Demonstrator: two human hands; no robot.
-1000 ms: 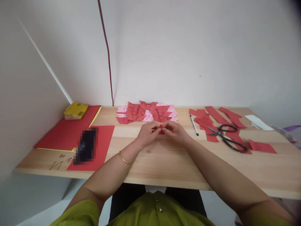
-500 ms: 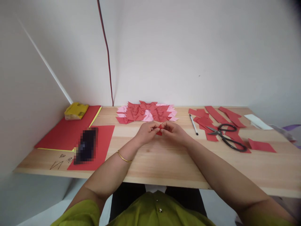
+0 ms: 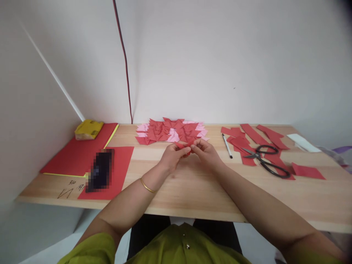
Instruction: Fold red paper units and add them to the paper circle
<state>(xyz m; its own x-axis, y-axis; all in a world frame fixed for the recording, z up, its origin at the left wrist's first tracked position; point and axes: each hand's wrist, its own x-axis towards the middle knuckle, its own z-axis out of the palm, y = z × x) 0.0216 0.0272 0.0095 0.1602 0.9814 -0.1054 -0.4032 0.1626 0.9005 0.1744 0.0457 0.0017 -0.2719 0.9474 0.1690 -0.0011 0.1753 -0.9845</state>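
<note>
Between my two hands is a small piece of folded red paper (image 3: 189,150), partly hidden by the fingers. My left hand (image 3: 173,155) pinches it from the left, thumb towards me. From the right, my right hand (image 3: 205,151) grips the same piece with thumb and fingertips, and the two thumbs nearly touch. Just behind the hands lie several folded red and pink paper pieces (image 3: 158,131), laid in overlapping rows near the wall.
Black-handled scissors (image 3: 257,156) lie on cut red paper strips (image 3: 253,134) at the right, beside a white pen (image 3: 227,146). White paper (image 3: 303,142) lies farther right. At left are red sheets (image 3: 68,156), a yellow packet (image 3: 89,129) and a pixelated dark object (image 3: 100,170).
My left hand has turned and its thumb now reaches farther across the red paper. The fingers of my right hand have shifted, and more of the paper shows above the thumbs.
</note>
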